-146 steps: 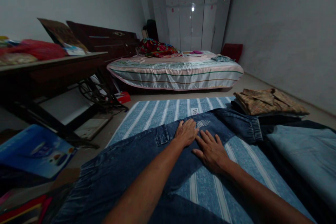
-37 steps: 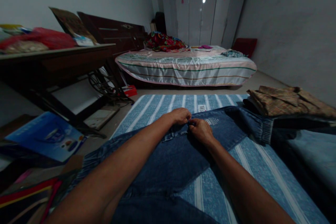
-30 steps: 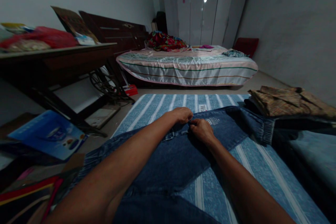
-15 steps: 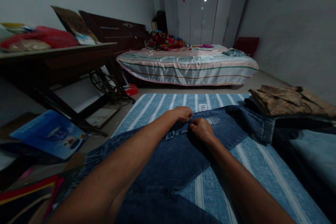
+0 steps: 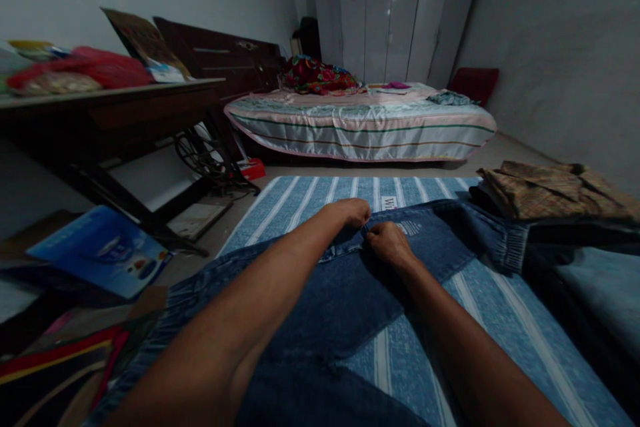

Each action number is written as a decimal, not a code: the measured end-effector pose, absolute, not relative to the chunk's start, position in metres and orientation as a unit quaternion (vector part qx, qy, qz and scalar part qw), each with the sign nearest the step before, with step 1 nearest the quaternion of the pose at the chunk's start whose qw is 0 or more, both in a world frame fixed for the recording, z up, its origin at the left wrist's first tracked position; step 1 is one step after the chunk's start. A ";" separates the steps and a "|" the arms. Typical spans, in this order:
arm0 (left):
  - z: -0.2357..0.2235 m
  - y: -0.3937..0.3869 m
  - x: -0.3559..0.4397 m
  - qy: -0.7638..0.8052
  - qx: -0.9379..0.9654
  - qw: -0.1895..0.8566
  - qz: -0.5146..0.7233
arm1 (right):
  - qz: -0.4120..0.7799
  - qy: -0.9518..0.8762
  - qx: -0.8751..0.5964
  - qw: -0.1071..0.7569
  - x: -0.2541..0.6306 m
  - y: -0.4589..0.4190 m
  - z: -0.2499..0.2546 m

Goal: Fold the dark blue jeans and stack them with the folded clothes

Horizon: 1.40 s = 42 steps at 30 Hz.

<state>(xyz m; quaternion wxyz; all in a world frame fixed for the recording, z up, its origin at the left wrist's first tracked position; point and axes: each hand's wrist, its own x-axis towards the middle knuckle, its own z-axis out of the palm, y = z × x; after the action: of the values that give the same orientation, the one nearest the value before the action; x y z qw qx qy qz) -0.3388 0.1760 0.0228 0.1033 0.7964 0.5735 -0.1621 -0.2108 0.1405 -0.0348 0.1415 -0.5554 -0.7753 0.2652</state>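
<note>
A pair of dark blue jeans (image 5: 345, 310) with gathered elastic ends lies spread sideways over a blue and white striped cover (image 5: 300, 195). My left hand (image 5: 354, 211) is closed on the far edge of the denim, its fingers pinching the cloth. Right beside it, slightly nearer to me, my right hand (image 5: 390, 242) grips the same edge between thumb and fingers. A small fold of fabric stands up between the two hands. The fingertips are partly hidden. A pale printed patch shows on the jeans just right of my right hand.
Folded clothes (image 5: 560, 190) are stacked at the right, with light blue cloth (image 5: 603, 280) nearer. A treadle sewing table (image 5: 150, 97) stands at the left, a blue box (image 5: 103, 250) below it. Beyond is a bed (image 5: 365, 127) before a wardrobe (image 5: 385, 27).
Both hands keep hold of the jeans' edge at nearly the same spot. The whole view has shifted slightly; the jeans lie as before.
</note>
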 end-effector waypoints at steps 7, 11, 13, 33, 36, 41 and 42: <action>0.021 0.181 -0.340 0.572 0.794 0.124 -0.164 | 0.277 -0.784 -0.538 0.140 -0.207 0.143 -0.034; 0.021 0.182 -0.340 0.570 0.795 0.131 -0.161 | 0.294 -0.785 -0.526 0.143 -0.204 0.147 -0.037; 0.021 0.182 -0.339 0.570 0.795 0.133 -0.159 | 0.302 -0.785 -0.522 0.141 -0.203 0.149 -0.039; -0.001 0.188 -0.369 0.603 0.783 0.149 -0.013 | 0.317 -0.779 -0.524 0.135 -0.202 0.150 -0.038; -0.003 0.189 -0.371 0.605 0.780 0.163 0.003 | 0.319 -0.777 -0.525 0.137 -0.202 0.150 -0.038; -0.006 0.190 -0.373 0.608 0.771 0.187 0.029 | 0.318 -0.777 -0.525 0.139 -0.202 0.149 -0.037; -0.007 0.190 -0.373 0.608 0.770 0.189 0.035 | 0.317 -0.778 -0.524 0.139 -0.202 0.149 -0.037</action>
<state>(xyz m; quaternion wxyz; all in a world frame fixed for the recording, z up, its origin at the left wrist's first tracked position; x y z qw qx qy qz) -0.3733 0.1896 -0.0067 0.1885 0.7701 0.6084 0.0346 -0.2023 0.1487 -0.0370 0.1394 -0.5240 -0.7781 0.3171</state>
